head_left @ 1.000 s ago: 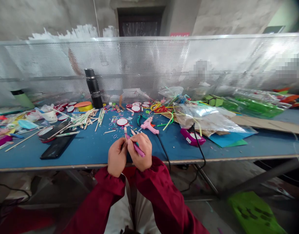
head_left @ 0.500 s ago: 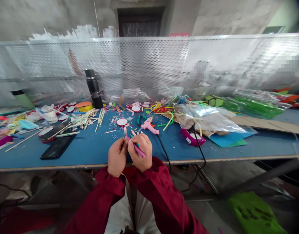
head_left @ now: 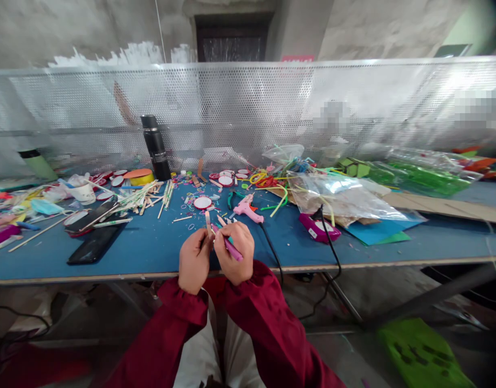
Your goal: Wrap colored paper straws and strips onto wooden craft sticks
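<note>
Two hands, each grip narrow: the left hand (head_left: pixel 194 260) pinches a flat, pale wooden stick (head_left: pixel 207 219) jutting ahead of it; just beside, the right hand (head_left: pixel 238 266) holds a slim purple pen-shaped tool (head_left: pixel 233 250), shifted slightly rightward since half a second ago.

A: Light?
B: Soft, even on right hand (head_left: pixel 234 253); floor (head_left: pixel 337 358) below it dim.
A: Glare?
B: Plastic bag (head_left: pixel 341 186), right of hand.
A: Faults?
B: Pixel blocks over panel (head_left: pixel 248 108), beyond hand; far right, blur and stretching.

Black bottle (head_left: pixel 155 148) before perforated metal screen (head_left: pixel 248 102)
</note>
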The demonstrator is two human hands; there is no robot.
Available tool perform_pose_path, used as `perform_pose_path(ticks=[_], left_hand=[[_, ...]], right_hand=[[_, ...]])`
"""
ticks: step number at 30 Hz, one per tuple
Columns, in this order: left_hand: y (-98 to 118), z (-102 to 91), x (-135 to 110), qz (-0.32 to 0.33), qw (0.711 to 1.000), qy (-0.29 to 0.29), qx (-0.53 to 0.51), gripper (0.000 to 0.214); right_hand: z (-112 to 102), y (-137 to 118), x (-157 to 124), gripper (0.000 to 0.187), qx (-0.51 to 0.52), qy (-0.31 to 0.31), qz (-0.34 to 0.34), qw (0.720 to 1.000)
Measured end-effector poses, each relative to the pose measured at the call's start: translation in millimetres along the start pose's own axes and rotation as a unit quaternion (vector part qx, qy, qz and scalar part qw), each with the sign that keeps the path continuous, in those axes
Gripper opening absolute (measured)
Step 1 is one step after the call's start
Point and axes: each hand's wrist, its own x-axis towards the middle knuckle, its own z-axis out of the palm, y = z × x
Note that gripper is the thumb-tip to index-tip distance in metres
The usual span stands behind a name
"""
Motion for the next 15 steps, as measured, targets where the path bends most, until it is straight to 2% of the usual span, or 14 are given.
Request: perform_pose_path(ticks=[5,15], left_hand=[[1.2,0.6,-0.1,0.002,1.000,0.001,-0.012,0.033],[3.1,0.1,-0.1,-0.001,1.000,0.003,-0.003,0.033]], right_hand=[[0.4,-1.0,1.4,0.015,0.008,-0.008,-0.018,1.000],[0.2,-1.6,2.0,0.015,0.017,-0.009,-0.007,1.000]])
